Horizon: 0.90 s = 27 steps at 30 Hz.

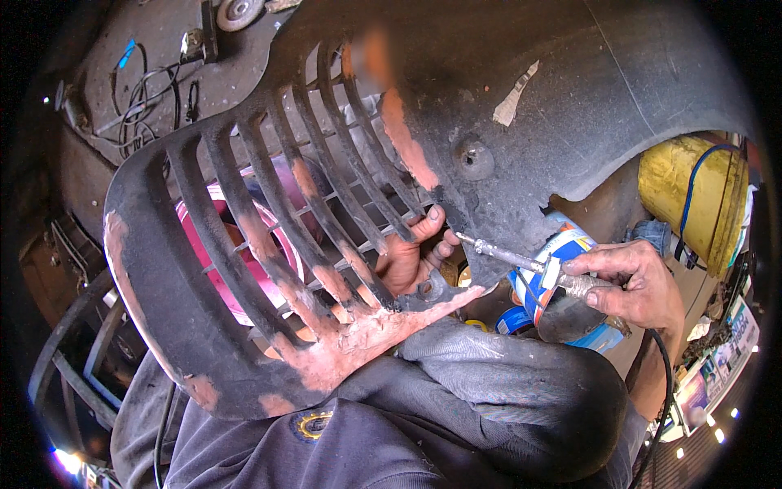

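Note:
A black plastic bumper panel with a slatted grille (175, 297) lies tilted across my lap, with pinkish filler (366, 346) smeared along its lower edge and on several slats. My left hand (407, 257) reaches up behind the slats, its fingers curled at the panel's broken inner edge; part of it is hidden by the slats. In my right hand (635, 281) is a soldering iron (521, 259), gripped by the handle. Its thin tip points left, close to the left fingertips and the panel edge. From the handle, a black cord (668, 375) runs down past my wrist.
Beneath the panel, a pink round container (191, 216) shows through the slats. A blue-and-white can (570, 238) stands behind the iron, and a yellow bucket (684, 191) lies on its side at right. Tangled cables (142, 110) and a disc (239, 11) are at upper left.

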### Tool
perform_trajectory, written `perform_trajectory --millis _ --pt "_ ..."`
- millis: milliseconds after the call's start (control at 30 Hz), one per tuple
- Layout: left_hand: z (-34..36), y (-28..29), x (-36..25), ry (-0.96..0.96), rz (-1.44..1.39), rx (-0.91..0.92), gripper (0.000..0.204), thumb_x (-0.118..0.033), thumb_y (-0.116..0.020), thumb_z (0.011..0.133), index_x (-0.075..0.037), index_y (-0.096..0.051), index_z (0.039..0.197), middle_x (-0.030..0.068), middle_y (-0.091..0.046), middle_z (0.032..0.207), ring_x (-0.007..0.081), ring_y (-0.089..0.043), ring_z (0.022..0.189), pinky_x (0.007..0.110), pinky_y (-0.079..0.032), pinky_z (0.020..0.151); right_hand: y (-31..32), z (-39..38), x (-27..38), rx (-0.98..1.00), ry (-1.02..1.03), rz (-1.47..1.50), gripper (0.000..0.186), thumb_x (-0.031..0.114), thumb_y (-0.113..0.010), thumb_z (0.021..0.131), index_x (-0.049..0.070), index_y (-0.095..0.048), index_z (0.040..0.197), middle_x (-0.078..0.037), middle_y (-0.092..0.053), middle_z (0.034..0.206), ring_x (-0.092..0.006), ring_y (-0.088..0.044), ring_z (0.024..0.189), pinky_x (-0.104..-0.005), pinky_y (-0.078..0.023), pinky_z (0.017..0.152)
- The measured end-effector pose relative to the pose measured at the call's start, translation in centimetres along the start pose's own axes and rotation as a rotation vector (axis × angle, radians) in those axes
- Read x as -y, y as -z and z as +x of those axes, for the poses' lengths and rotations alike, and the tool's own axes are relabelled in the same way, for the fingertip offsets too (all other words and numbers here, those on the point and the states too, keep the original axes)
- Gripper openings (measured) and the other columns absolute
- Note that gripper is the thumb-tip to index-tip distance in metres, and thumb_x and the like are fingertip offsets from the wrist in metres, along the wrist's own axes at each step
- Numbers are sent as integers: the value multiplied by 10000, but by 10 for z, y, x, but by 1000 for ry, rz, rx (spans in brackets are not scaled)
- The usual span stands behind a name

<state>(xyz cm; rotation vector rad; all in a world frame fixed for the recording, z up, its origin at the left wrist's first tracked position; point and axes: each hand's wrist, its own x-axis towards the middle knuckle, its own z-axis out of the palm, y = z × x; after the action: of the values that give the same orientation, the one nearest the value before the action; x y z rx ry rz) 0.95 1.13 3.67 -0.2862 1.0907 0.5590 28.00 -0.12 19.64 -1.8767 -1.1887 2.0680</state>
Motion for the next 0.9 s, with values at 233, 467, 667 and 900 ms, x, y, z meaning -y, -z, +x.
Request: perform_trajectory --millis 233,467,667,900 --pt "-2 0 -4 36 19 5 139 -102 -722 875 -59 -614 951 52 -645 790 148 -669 653 205 -562 482 0 1 3 6 4 0 374 37 -708 751 -35 -686 1117 -135 -722 1024 -173 -673 953 -307 -516 856" --pt "-3 -2 -4 21 14 17 137 -130 -710 893 -49 -626 964 57 -655 790 139 -669 659 192 -558 487 -2 2 0 -13 -12 -27 373 41 -717 753 -31 -688 1117 -132 -724 1001 -149 -670 889 -296 -521 804" --pt "0 1 -1 -4 22 64 138 -151 -704 901 -48 -633 961 61 -665 791 135 -666 660 187 -557 491 -4 1 -13 -30 83 -14 376 48 -720 758 -28 -688 1125 -118 -727 997 -113 -647 830 -273 -516 732" --pt "2 5 0 10 38 32 141 -148 -706 898 -49 -630 961 68 -667 782 143 -672 663 193 -560 491 -4 3 -9 -58 19 -41 385 73 -720 754 -17 -691 1127 -106 -728 978 -96 -629 772 -256 -496 677"
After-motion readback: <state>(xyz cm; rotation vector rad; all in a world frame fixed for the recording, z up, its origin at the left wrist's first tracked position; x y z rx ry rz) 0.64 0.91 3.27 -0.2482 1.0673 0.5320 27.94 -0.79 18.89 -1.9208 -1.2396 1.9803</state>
